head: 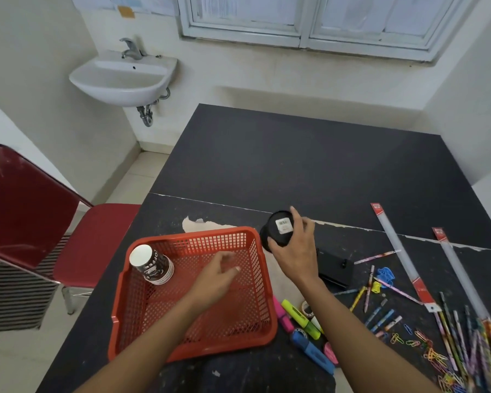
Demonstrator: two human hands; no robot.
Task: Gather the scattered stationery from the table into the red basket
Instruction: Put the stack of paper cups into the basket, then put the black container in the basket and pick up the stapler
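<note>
The red mesh basket (255, 330) stands at the table's near left and holds a stack of paper coffee cups (151, 263) lying on its side. My left hand (214, 280) hovers over the basket's middle, fingers loosely curled and blurred, holding nothing. My right hand (295, 252) grips a black round container (277, 226) with a white label, just past the basket's far right corner. To the right lie highlighters (299, 314), a black stapler (335, 268), pens and pencils (380, 319), coloured paper clips (425, 347) and two long tubes (400, 251).
The black table (295, 160) has a chipped seam across its middle. A red chair (40, 211) stands at the left beside the table. A wall sink (122, 78) and a window (309, 21) are beyond. A blue clip (386, 273) lies among the pens.
</note>
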